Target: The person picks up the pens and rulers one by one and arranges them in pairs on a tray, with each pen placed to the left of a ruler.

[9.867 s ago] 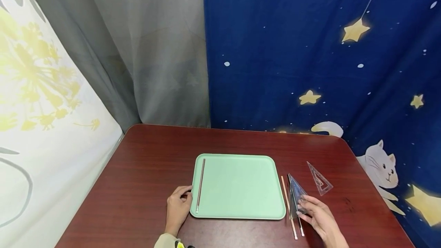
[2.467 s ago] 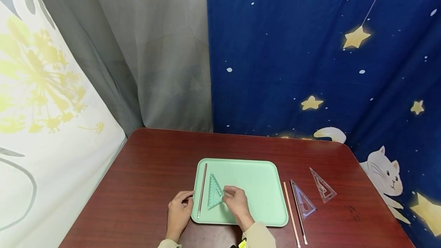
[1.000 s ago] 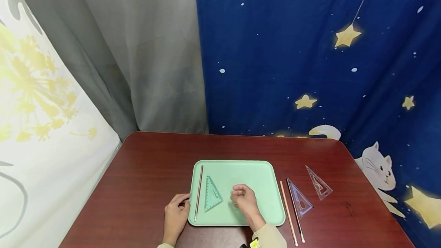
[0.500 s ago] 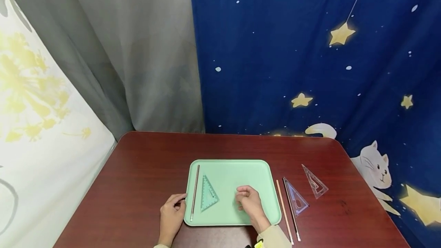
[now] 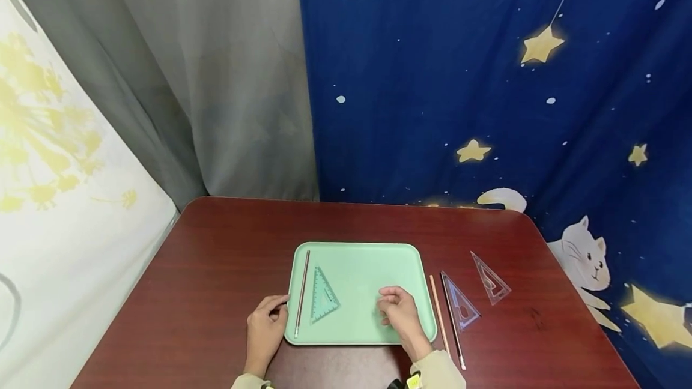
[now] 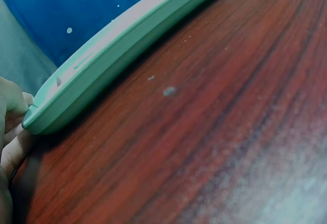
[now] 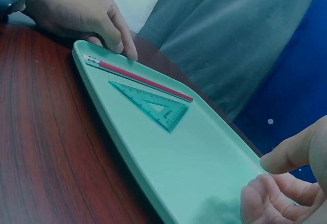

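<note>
A mint-green tray (image 5: 367, 293) lies on the table. On its left part rest a dark red pencil (image 5: 301, 294) and, beside it, a see-through set square (image 5: 323, 299) that looks teal over the tray. My left hand (image 5: 266, 328) grips the tray's left rim, with fingertips on the edge, as the right wrist view also shows. Over the tray's right half hovers my right hand (image 5: 401, 314), its fingers loosely curled with nothing between them. Right of the tray lie a light wooden pencil (image 5: 440, 311), a black pencil (image 5: 452, 317) and a bluish set square (image 5: 462, 305).
Farther right, a clear set square (image 5: 491, 280) lies alone on the dark red wooden table (image 5: 232, 257). Grey and blue star-printed curtains (image 5: 432, 77) hang behind the table's back edge. A white printed cloth (image 5: 65, 227) hangs at the left.
Earlier my right hand held a set square right of the tray; it then set it beside the red pencil, let go and drew back rightward. My left hand stays at the rim.
</note>
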Tool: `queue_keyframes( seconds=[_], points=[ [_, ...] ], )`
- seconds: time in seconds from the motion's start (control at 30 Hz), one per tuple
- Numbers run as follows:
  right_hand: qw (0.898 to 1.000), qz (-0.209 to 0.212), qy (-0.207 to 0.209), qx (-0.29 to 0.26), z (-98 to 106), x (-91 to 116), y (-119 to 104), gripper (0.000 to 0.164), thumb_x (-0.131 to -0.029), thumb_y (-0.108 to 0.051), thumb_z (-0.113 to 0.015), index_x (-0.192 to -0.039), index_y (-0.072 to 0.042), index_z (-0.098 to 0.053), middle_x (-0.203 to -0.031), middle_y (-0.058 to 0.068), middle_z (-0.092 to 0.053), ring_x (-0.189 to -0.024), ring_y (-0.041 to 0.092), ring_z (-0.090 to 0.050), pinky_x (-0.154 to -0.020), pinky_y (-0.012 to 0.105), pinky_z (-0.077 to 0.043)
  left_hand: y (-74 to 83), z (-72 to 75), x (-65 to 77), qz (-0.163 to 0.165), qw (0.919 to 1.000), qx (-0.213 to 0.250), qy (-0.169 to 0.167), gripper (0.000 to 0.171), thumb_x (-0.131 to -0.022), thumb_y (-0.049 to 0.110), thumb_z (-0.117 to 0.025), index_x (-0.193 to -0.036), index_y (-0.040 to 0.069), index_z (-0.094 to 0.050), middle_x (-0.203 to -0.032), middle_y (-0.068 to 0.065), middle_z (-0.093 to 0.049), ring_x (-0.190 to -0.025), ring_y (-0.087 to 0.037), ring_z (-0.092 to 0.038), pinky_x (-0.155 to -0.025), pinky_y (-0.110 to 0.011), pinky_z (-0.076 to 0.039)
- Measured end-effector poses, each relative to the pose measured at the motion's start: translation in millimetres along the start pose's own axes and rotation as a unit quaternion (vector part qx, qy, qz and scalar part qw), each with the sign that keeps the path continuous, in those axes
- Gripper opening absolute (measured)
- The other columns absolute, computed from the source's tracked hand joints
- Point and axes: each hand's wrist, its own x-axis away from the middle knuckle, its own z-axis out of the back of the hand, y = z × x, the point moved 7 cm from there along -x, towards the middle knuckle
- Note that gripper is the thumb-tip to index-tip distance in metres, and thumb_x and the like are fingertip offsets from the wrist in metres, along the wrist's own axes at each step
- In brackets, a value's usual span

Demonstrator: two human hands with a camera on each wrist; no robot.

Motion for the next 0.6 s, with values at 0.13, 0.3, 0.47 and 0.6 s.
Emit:
queue_keyframes(
  seconds=[0.13,0.3,0.47,0.6],
  points=[
    [1.0,-0.003,0.008,-0.001,5,1,1,0.028,-0.086,0.0,-0.057,-0.112,0.009,-0.055,-0.083,0.005,-0.059,-0.066,0.014,-0.055,-0.054,0.027,-0.049,0.0,1.2,-1.6,0.001,1.0,-0.001,-0.003,0.022,-0.081,-0.005,-0.062,-0.095,0.007,-0.075,-0.094,-0.002,-0.07,-0.066,0.004,-0.057,-0.058,-0.014,-0.047],
    [1.0,-0.001,0.013,-0.004,9,1,1,0.028,-0.085,0.0,-0.058,-0.111,0.009,-0.055,-0.08,0.003,-0.058,-0.066,0.014,-0.054,-0.054,0.026,-0.049,-0.5,1.0,-2.8,0.004,1.0,0.001,-0.004,0.022,-0.082,-0.003,-0.062,-0.096,0.007,-0.075,-0.095,-0.003,-0.07,-0.064,0.004,-0.056,-0.058,-0.015,-0.047],
    [1.0,-0.009,0.021,-0.008,14,5,4,0.029,-0.083,0.0,-0.059,-0.111,0.009,-0.055,-0.082,0.002,-0.058,-0.067,0.014,-0.053,-0.054,0.026,-0.049,-1.1,0.2,-3.0,0.007,1.0,0.001,-0.006,0.022,-0.082,-0.003,-0.062,-0.096,0.007,-0.076,-0.095,-0.003,-0.07,-0.065,0.003,-0.057,-0.058,-0.014,-0.048],
    [0.999,-0.012,0.029,-0.01,19,8,5,0.029,-0.083,0.001,-0.059,-0.111,0.009,-0.055,-0.081,0.003,-0.059,-0.066,0.014,-0.054,-0.054,0.026,-0.05,-2.2,0.2,-2.1,0.014,0.9998,0.0,-0.01,0.022,-0.082,-0.003,-0.062,-0.095,0.008,-0.076,-0.095,-0.003,-0.07,-0.065,0.003,-0.057,-0.058,-0.015,-0.048]
  ],
)
